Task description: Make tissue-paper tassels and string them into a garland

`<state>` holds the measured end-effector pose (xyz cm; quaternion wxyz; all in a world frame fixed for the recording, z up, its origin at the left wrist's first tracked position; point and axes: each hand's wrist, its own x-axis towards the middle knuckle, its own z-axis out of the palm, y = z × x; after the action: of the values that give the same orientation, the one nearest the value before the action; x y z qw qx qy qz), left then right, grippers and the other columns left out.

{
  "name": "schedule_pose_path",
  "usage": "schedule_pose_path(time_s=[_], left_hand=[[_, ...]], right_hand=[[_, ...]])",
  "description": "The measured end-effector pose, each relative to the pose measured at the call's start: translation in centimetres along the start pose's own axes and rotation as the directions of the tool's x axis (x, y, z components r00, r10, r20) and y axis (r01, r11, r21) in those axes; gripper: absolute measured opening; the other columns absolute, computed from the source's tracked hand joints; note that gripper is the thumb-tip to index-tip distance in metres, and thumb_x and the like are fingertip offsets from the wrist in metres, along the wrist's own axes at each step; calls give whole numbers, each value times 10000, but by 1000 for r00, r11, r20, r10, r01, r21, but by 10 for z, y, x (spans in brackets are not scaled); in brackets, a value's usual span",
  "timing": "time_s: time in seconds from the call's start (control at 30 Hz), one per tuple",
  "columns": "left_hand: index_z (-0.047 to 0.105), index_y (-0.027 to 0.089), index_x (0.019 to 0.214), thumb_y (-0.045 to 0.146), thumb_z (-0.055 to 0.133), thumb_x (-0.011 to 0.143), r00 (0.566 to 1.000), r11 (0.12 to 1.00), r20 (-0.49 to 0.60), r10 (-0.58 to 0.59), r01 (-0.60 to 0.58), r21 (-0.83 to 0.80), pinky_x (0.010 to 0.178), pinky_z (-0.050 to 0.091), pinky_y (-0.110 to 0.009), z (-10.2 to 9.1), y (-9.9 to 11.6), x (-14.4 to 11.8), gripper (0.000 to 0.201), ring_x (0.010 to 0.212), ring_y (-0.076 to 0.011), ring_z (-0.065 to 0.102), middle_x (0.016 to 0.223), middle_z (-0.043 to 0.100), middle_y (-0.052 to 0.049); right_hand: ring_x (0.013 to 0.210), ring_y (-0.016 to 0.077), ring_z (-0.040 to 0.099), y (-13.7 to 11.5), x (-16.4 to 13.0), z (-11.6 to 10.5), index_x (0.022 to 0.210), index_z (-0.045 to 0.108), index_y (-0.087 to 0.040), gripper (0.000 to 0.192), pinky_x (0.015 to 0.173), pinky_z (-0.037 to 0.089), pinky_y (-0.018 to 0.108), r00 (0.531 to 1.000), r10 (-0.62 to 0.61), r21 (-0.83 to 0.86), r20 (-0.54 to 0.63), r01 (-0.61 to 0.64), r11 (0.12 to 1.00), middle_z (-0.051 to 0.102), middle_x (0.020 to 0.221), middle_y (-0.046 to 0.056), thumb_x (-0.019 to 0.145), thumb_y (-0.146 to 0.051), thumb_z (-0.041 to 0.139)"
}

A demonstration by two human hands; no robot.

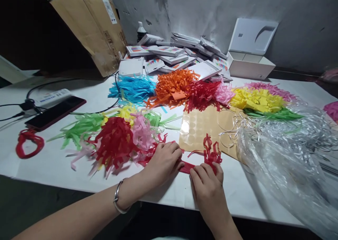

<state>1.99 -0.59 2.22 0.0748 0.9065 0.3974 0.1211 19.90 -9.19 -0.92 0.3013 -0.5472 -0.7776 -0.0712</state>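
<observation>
A strip of red tissue paper [186, 167] with fringed ends stretches between my hands, low over the white tabletop. My left hand [166, 159] has its fingers curled down on the strip's left part, and red fringe pokes out beyond it. At the other end, my right hand [207, 178] grips the strip, with cut red fringe [211, 152] standing up past the fingers. Close to my left hand lies a heap of tassels: dark red [114, 143], pink [144, 130] and green [86, 127]. Beyond my hands is a tan sheet of round clear stickers [198, 127].
Blue [133, 88], orange [175, 86] and yellow [257, 99] tassel bundles line the middle. Flat white boxes [169, 51] pile behind them. A clear plastic bag [285, 169] spreads at right. A phone [56, 112], cables and a large carton [89, 25] occupy the left.
</observation>
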Motion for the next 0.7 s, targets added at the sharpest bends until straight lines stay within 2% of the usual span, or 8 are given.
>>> schedule_pose_path(time_s=[0.13, 0.2, 0.27, 0.37, 0.47, 0.6, 0.7], left_hand=[[641, 205, 908, 237, 605, 942, 967, 971, -108, 230, -235, -45, 937, 355, -449, 4, -2, -6, 59, 978, -252, 550, 1020, 668, -51], [642, 204, 864, 170, 545, 965, 946, 951, -119, 302, -308, -33, 945, 339, -437, 7, -2, -8, 145, 928, -227, 560, 936, 672, -30], [643, 193, 834, 133, 515, 969, 938, 943, -119, 325, -332, -39, 928, 340, -421, 10, -1, -10, 196, 873, -209, 561, 886, 669, -25], [647, 188, 792, 133, 510, 968, 949, 949, -112, 296, -306, -81, 884, 351, -393, 12, -1, -10, 230, 826, -196, 555, 829, 657, -22], [630, 186, 729, 140, 559, 945, 961, 953, -100, 259, -271, -135, 829, 350, -367, 9, -4, -11, 231, 791, -186, 551, 765, 641, -6], [661, 195, 788, 184, 594, 949, 973, 953, -63, 222, -230, -197, 822, 347, -370, 4, -5, -17, 175, 824, -193, 568, 823, 675, -2], [664, 184, 816, 185, 537, 972, 990, 975, -6, 138, -137, -178, 796, 371, -376, 2, -1, -18, 201, 855, -211, 579, 902, 686, -36]], right_hand=[[800, 184, 577, 2, 2, 1, 820, 617, -189, 174, 995, 335, 441, 998, 60, 75, -26, -58, 996, 641, 779, 21, 953, -120, 528], [822, 188, 581, 1, 4, 0, 896, 636, -189, 118, 1000, 324, 446, 997, 74, 128, -36, -69, 989, 657, 830, 28, 965, -176, 541], [873, 197, 586, -1, 5, 0, 989, 643, -192, 110, 1025, 300, 457, 999, 48, 122, -7, -47, 991, 676, 892, 38, 980, -201, 534], [882, 194, 580, -2, 5, 0, 929, 643, -200, 164, 1030, 293, 448, 999, -12, 74, 41, 9, 997, 673, 855, 28, 984, -143, 498], [899, 194, 578, 7, -1, -4, 875, 643, -193, 226, 1038, 294, 441, 999, -39, 74, 4, 38, 997, 678, 843, 33, 983, -108, 464], [944, 195, 586, 21, -13, -13, 912, 653, -195, 240, 1068, 280, 456, 999, 12, 130, -35, -7, 992, 688, 884, 33, 1006, -136, 440], [938, 195, 592, 24, -16, -14, 884, 637, -198, 209, 1066, 282, 467, 996, 93, 144, -18, -89, 986, 672, 921, 38, 1004, -176, 468]])
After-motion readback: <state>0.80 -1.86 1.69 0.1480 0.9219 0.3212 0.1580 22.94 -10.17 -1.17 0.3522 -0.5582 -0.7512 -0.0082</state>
